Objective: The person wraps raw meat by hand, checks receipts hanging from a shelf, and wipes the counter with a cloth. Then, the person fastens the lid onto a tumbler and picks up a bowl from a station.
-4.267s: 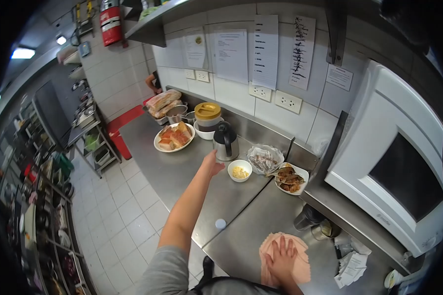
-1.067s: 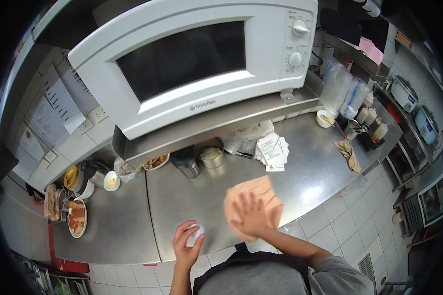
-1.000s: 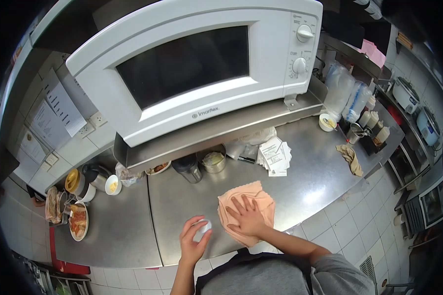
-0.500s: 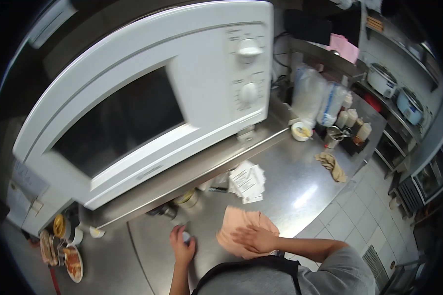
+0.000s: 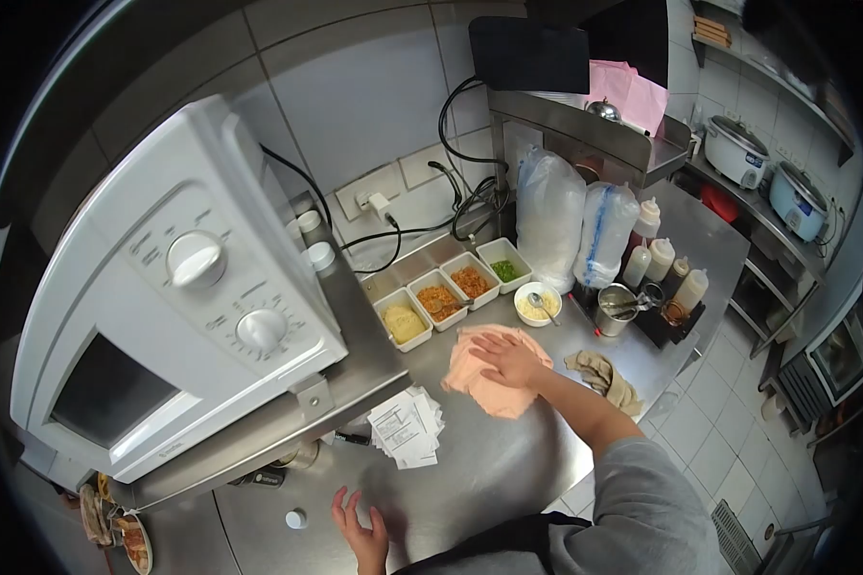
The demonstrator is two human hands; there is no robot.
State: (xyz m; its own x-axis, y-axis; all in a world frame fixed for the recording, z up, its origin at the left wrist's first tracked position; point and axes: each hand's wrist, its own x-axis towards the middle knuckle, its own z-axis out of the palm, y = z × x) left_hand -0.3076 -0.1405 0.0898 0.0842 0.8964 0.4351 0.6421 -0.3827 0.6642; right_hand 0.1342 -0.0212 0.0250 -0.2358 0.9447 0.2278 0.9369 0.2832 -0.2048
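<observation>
Peach cloth (image 5: 486, 379) hides partly beneath the flattened right hand (image 5: 504, 361), the empty left hand (image 5: 363, 539) cropped at the bottom.

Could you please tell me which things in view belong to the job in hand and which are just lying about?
Apparently in the job:
peach cloth, under the spread right hand
steel counter, beneath the cloth

Apparently just lying about:
white round piece, apart from the open left hand
paper slips
beige cloth
white bowl with a spoon
squeeze bottles
</observation>
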